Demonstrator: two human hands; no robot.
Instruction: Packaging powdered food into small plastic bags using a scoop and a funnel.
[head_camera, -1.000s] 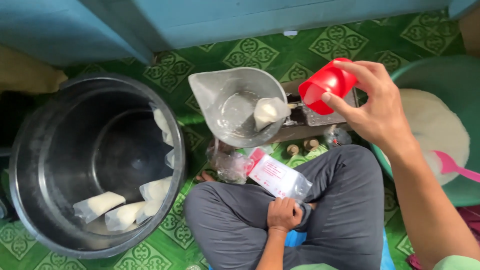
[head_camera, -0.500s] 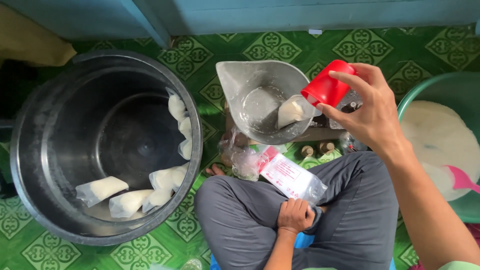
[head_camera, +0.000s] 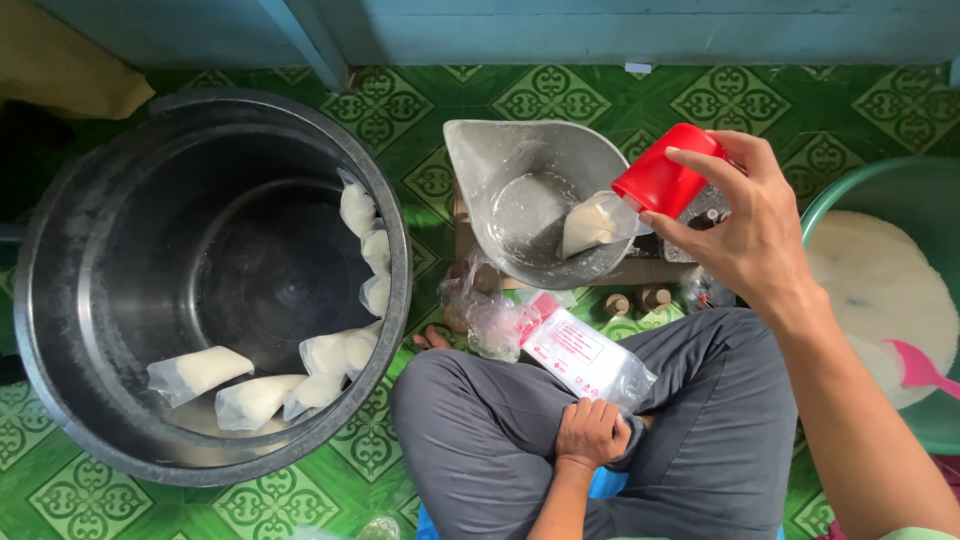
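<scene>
Head cam: right hand (head_camera: 745, 235) w/ fingers wrapped round red cup (head_camera: 665, 182), tipped mouth-left over small filled bag (head_camera: 592, 224) in scale pan (head_camera: 535, 195); left hand (head_camera: 592, 432) curled shut on knee, farther off.

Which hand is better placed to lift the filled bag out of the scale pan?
Right hand, probably: it holds the red cup directly over the bag in the pan. Left hand rests on the lap.
</scene>
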